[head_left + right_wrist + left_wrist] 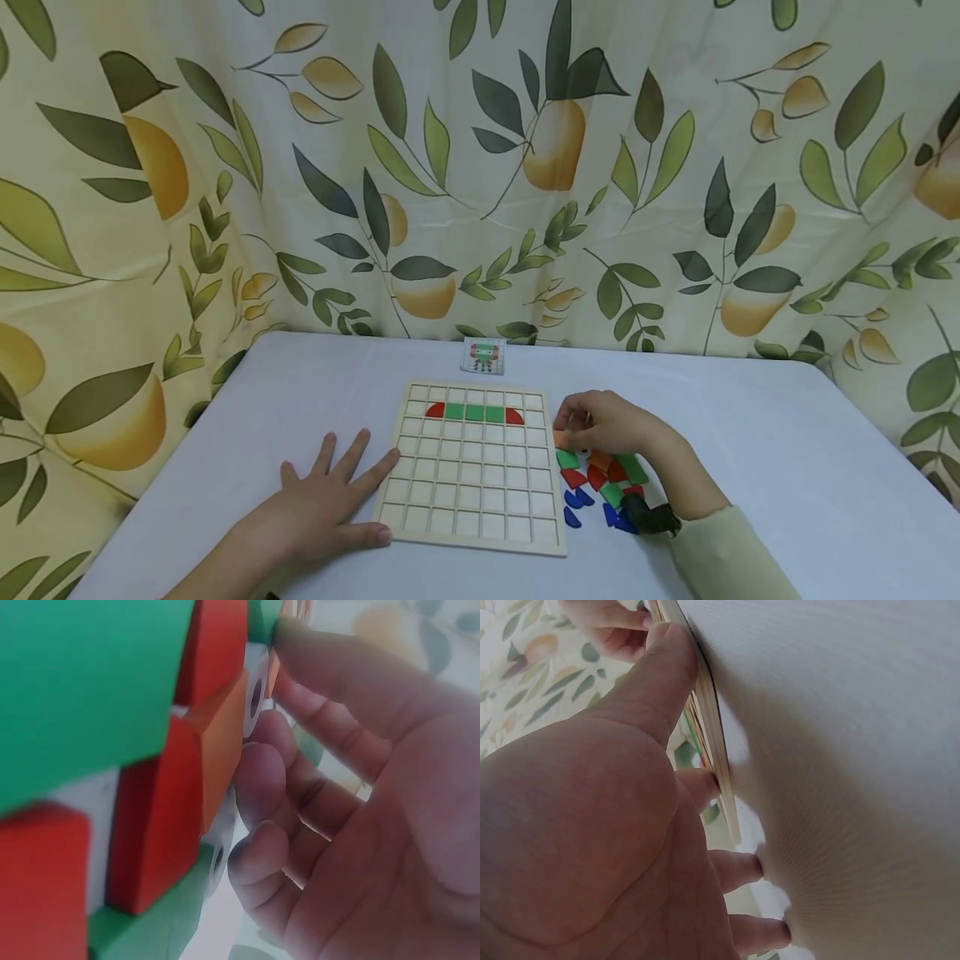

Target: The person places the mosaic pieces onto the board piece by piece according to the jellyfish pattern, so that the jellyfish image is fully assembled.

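Observation:
A pale wooden grid board (pixel 471 500) lies on the table. In its second row from the back, three green squares (pixel 475 412) sit between two red quarter-round pieces (pixel 435 410). My left hand (pixel 318 492) rests with spread fingers at the board's left side, its thumb and index fingertip touching the edge. Right of the board, my right hand (pixel 611 423) reaches over a pile of loose pieces. Its thumb and index finger pinch an orange piece (pixel 274 671), mostly hidden by the fingers. Under the hand lie red pieces (pixel 161 817), a green piece (pixel 82 690) and white eye pieces (pixel 256 691).
A small pattern card (pixel 483 356) with a red and green figure stands behind the board. Several blue pieces (pixel 572 517) lie near the board's right edge. A dark wrist strap (pixel 660 518) is on the right wrist. A leaf-patterned curtain (pixel 480 250) hangs behind the white table.

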Available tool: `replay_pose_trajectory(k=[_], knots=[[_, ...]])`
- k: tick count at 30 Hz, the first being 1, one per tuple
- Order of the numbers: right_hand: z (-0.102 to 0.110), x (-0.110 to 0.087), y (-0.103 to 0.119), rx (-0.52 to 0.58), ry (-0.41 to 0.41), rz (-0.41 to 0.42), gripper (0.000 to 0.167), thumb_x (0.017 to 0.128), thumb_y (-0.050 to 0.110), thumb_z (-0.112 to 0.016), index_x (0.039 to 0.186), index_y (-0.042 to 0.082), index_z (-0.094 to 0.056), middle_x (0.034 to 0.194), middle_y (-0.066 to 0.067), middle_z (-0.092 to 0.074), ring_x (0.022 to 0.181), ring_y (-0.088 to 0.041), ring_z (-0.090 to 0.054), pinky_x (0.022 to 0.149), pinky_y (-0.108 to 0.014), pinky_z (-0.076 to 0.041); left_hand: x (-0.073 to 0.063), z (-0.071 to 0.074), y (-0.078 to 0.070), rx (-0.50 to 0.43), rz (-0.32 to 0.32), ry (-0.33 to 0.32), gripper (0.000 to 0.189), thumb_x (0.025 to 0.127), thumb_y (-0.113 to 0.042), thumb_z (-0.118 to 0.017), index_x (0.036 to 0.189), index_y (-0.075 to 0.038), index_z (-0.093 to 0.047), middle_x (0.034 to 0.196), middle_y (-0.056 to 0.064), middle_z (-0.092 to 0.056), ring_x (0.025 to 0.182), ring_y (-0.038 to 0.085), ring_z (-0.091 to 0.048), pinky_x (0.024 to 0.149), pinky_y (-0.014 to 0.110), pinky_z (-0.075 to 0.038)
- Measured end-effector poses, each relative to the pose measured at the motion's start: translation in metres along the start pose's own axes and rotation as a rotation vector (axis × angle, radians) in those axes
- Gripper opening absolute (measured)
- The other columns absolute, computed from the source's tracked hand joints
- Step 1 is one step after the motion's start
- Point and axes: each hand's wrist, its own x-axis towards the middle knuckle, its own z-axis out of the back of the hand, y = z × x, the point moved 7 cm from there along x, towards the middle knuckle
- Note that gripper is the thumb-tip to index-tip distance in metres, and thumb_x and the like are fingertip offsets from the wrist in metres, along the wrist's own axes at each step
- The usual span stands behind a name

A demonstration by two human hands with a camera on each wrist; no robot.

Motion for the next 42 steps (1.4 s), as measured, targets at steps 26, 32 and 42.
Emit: replay_pose_trajectory(k=[26,32,42], knots=[[0.01,0.0,0.022,-0.042,-0.11,0.096,0.013,0.087,0.013,-0.074,0.092,0.018,-0.064,0.083,-0.001,-0.059,0.079,-0.02,-0.055,0.064,-0.032,-0.051,0.0,0.003,-0.003,0.008,-0.001,-0.011,0.094,0.077,-0.082,-0.054,0.157,-0.039,-0.028,0.166,0.015,-0.015,0.146,0.059,-0.01,0.088,0.09,-0.013],[0.008,0.0,0.029,-0.018,-0.138,0.144,0.01,0.088,0.013,-0.073,0.092,0.018,-0.065,0.084,0.0,-0.059,0.077,-0.02,-0.054,0.061,-0.03,-0.05,0.002,0.002,-0.002,0.015,0.011,-0.004,0.095,0.076,-0.082,-0.054,0.157,-0.04,-0.027,0.167,0.014,-0.015,0.146,0.058,-0.009,0.089,0.09,-0.012],[-0.007,0.003,0.039,0.015,-0.132,0.212,0.011,0.089,0.012,-0.072,0.094,0.019,-0.066,0.088,0.003,-0.062,0.079,-0.018,-0.056,0.065,-0.028,-0.051,0.0,0.002,-0.002,0.016,0.004,-0.01,0.096,0.076,-0.082,-0.056,0.157,-0.039,-0.028,0.166,0.015,-0.017,0.146,0.058,-0.012,0.087,0.091,-0.015]])
